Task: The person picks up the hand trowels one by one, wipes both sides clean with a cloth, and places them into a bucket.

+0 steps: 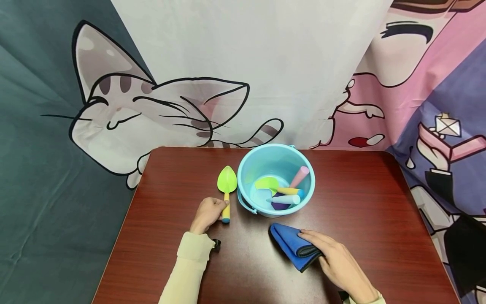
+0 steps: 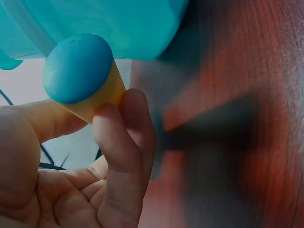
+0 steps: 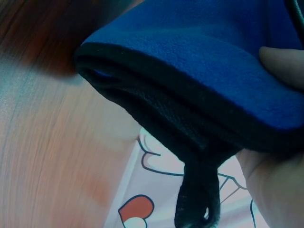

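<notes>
My left hand (image 1: 208,214) pinches the yellow handle of a toy shovel (image 1: 227,181) with a green blade, held beside the bucket's left side. In the left wrist view the handle's blue end cap (image 2: 78,69) shows between thumb and fingers. My right hand (image 1: 340,260) grips a folded blue cloth (image 1: 291,242) with black edging, in front of the bucket. The right wrist view shows the cloth (image 3: 199,61) raised off the table, a black loop (image 3: 198,194) hanging from it. Inside the light blue bucket (image 1: 248,177) lie several toy tools with green, pink, yellow and pale blue parts.
The bucket stands near the far edge of the dark red wooden table (image 1: 372,202). Its handle (image 1: 247,202) hangs down on the left. Behind the table hangs a curtain (image 1: 243,50) with cartoon cats. A black object (image 1: 465,253) is beyond the right edge.
</notes>
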The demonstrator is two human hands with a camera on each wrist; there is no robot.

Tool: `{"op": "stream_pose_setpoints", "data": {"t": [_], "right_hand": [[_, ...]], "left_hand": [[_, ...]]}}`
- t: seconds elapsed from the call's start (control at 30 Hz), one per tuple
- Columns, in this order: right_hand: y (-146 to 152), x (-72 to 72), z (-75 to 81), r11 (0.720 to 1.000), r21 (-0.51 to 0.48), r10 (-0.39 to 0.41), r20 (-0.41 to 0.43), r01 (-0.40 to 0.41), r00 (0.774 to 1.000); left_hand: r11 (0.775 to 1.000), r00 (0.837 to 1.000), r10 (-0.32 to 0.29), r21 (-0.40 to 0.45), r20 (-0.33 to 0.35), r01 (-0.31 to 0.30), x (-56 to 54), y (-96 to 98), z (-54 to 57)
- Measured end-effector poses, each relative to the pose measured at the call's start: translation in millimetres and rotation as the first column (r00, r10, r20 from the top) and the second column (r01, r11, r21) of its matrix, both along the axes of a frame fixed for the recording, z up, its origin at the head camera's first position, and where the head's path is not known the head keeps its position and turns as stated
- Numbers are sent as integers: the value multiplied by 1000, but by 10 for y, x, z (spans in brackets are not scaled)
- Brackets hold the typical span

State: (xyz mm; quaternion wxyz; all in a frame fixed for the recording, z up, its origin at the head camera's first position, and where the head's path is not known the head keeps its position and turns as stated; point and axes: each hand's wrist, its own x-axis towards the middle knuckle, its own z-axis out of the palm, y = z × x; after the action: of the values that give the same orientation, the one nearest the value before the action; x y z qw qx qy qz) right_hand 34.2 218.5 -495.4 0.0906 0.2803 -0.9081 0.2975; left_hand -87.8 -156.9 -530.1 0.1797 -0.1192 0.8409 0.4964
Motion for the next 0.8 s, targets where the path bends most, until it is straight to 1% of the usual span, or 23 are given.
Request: {"op": "stream_pose_setpoints", "data": {"t": [0.17,0.27,0.4,0.47,0.6,0.8], "right_hand": [[-7,1,5,1000,-13,7,-8,-7,1000],[-11,3,18,1000,-12,4,-1,-4,1000],[-19,8,40,1000,-10,4,14,-4,1000],[-25,9,50,1000,-7,9,24,-8,1000],[-43,7,58,1000,-10,18,19,-18,1000],[-53,12,70,1000,-17,23,21,-23,999]], "left_hand": [[1000,1000,6,-21,-18,-7,67,-76,95],[998,999,-7,-67,-39,4,133,-116,161],[988,996,-51,-150,-77,39,244,-141,265],[983,993,-74,-176,-92,57,305,-152,305],[977,990,-108,-196,-93,88,433,-186,358],[967,983,-165,-208,-75,147,613,-253,388]]}}
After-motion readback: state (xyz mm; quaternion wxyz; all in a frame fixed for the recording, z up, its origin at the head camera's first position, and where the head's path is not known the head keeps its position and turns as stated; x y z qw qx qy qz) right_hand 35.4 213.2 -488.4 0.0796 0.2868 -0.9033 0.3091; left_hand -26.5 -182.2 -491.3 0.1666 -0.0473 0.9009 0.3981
